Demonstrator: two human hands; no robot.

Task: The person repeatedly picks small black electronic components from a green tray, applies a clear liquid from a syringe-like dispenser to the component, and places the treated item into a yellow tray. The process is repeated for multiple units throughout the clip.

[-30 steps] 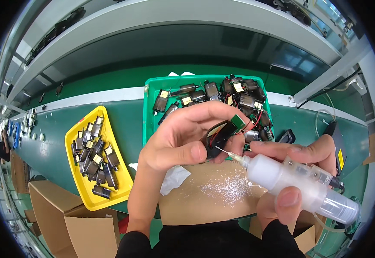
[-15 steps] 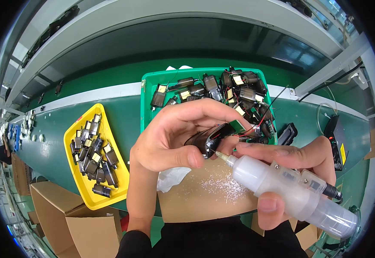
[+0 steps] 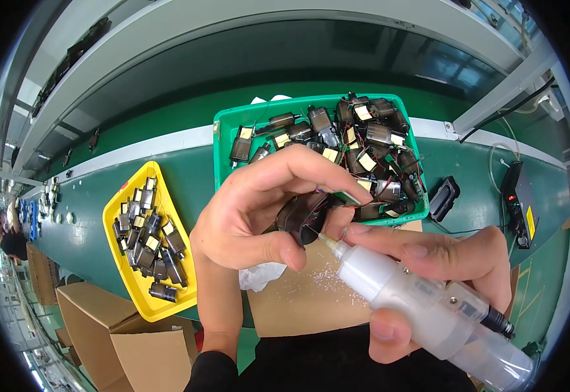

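Green workbench runs left to right, bearing a yellow tray at left and a green tray farther off, both holding dark parts. The left hand grips a dark housing, nearer than the green tray; the right hand is closed around a translucent syringe, its needle at the housing (whether touching, I cannot tell).

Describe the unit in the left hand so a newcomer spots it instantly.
Start from the big green tray, upper centre. Overlapping its lower edge in the picture, the left hand grips a dark see-through unit. Similar units lie heaped in that tray and the yellow tray; this is the only one held up, with the needle of the white dispenser in the right hand aimed at it.
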